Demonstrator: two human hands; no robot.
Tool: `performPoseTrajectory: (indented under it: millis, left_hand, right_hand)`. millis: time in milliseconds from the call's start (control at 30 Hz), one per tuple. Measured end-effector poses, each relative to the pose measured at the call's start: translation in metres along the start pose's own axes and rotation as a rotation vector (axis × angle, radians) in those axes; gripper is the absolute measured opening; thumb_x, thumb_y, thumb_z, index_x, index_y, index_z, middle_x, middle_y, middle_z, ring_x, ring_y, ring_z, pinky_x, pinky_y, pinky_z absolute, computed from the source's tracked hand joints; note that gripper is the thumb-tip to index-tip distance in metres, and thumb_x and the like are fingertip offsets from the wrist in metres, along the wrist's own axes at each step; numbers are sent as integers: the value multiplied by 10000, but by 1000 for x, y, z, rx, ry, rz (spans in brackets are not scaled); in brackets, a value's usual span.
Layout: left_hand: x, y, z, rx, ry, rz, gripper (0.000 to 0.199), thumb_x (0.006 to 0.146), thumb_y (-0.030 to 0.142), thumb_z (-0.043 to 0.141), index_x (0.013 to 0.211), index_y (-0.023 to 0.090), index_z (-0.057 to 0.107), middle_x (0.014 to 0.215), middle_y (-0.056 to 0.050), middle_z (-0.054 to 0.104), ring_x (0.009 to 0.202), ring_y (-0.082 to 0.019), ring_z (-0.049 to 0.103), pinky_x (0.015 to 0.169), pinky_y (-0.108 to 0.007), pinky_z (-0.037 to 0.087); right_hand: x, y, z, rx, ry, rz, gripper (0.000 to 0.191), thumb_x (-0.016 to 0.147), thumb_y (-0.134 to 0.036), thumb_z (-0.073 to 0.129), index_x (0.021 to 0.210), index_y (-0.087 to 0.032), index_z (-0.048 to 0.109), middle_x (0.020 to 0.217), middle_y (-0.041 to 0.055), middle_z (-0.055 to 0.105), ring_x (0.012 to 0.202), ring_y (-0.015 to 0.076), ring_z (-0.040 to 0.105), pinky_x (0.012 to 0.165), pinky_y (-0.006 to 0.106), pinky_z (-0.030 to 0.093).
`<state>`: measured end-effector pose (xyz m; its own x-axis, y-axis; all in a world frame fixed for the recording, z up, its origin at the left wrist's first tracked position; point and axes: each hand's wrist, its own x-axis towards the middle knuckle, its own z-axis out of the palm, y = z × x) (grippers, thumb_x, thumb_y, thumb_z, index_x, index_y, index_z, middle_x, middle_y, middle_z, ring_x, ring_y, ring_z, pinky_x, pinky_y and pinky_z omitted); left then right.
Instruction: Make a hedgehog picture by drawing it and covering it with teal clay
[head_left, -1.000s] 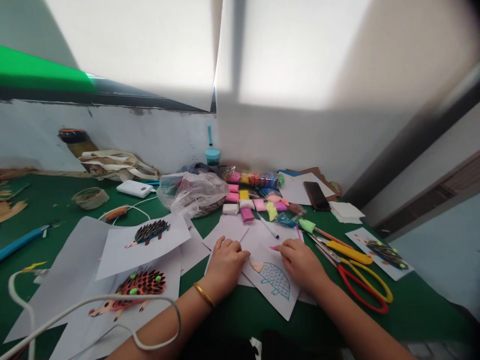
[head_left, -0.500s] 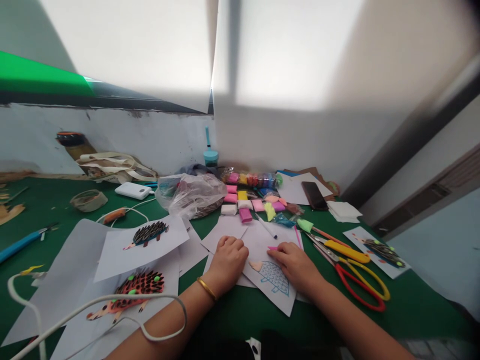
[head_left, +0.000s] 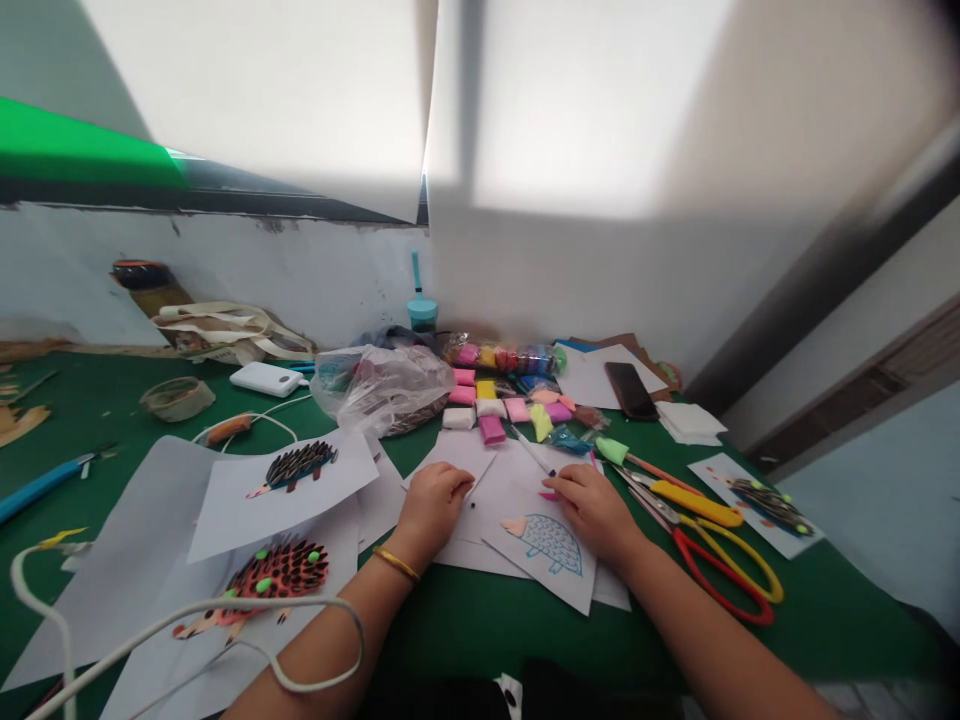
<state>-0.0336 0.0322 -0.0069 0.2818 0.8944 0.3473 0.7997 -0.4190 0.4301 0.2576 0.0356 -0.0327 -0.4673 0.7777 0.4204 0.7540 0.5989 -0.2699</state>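
Note:
My left hand [head_left: 433, 508], with a gold bangle at the wrist, rests over the white sheets, thumb and fingers pinched together. Beside its fingertips runs a thin pale strip or paper edge [head_left: 484, 473]; whether the fingers hold it is unclear. A tiny dark bit [head_left: 473, 505] lies on the paper to its right. My right hand [head_left: 598, 510] has its fingers drawn together beside a blue-outlined hedgehog drawing [head_left: 551, 540] with a peach-coloured face. Just below its fingertips shows a thin pink piece [head_left: 550, 495]. A white marker [head_left: 532, 453] lies just beyond.
Several coloured clay packets [head_left: 492, 430] lie ahead, beside a clear plastic bag [head_left: 382, 385]. On the right are scissors [head_left: 720, 570], a yellow cutter [head_left: 696, 502] and a phone [head_left: 630, 390]. Finished hedgehog pictures [head_left: 285, 495] lie left, with a white cable [head_left: 180, 610] across my left forearm.
My left hand has moved left, and a small dark bit now shows on the paper. My right hand has shifted slightly forward. The lower edge of the drawing sheet sits a little further right and up.

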Motion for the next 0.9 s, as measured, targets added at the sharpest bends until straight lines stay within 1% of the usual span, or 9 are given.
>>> performPoseTrajectory:
  millis: [133,233,300,400,533,633,767,833,900]
  left_hand:
    - [0,4,1,36,-1,-10,101,867,241,661,780,204,697,818,-36,681,817,-203,607,759,-332,406]
    - [0,9,1,94,-7,-15,219,841,357,709,706,194,657,760,-25,662,783,-204,592,752,-348,374]
    - [-1,11,2,128,-11,-5,253,847,387,704,697,190,646,746,-20,654,780,-199,587,761,-349,361]
    - [-1,13,4,162,-7,17,241,902,353,638,730,186,657,793,-34,662,800,-195,585,772,-345,355]
    - [-2,14,3,227,-1,38,326,962,323,535,690,177,638,766,-45,651,782,-199,576,758,-351,347]
    - [-2,14,2,204,-2,33,320,940,349,577,673,177,621,748,-37,642,778,-199,573,758,-350,349]
    - [-2,14,3,127,-1,9,222,880,339,671,726,185,627,799,-26,650,826,-204,575,783,-343,360]
    - [-2,14,4,126,-1,14,163,894,292,652,768,190,640,836,-30,655,854,-207,574,798,-344,361]
    - [-2,15,5,154,-1,22,149,919,262,610,795,190,646,858,-37,656,864,-209,571,809,-350,359]
  right_hand:
    - [-4,3,0,34,67,49,290,898,-99,475,1053,-189,702,973,100,633,922,238,568,818,392,479]
    - [-4,2,0,46,90,69,271,900,-108,476,1027,-186,702,956,96,637,917,239,571,820,396,476]
    - [-3,2,0,47,98,78,266,898,-112,476,1018,-184,703,952,95,640,916,240,574,820,395,474]
    - [-3,2,-2,30,87,108,268,897,-116,470,1016,-178,702,951,96,644,915,240,575,823,396,467]
    - [-4,3,-4,-15,71,166,247,899,-157,493,1028,-189,701,946,90,645,901,240,573,824,396,457]
    - [-3,5,-4,-33,52,190,214,907,-201,517,1005,-203,707,928,80,645,893,236,570,818,383,453]
    - [-1,9,-2,-64,62,217,219,930,-208,497,961,-206,714,907,77,651,891,237,572,825,378,447]
    - [0,9,-2,-78,83,231,229,936,-207,487,956,-196,715,908,84,654,894,244,572,824,383,447]
    - [0,7,-3,-70,104,226,239,943,-210,475,966,-187,712,916,90,653,896,246,572,822,389,448]
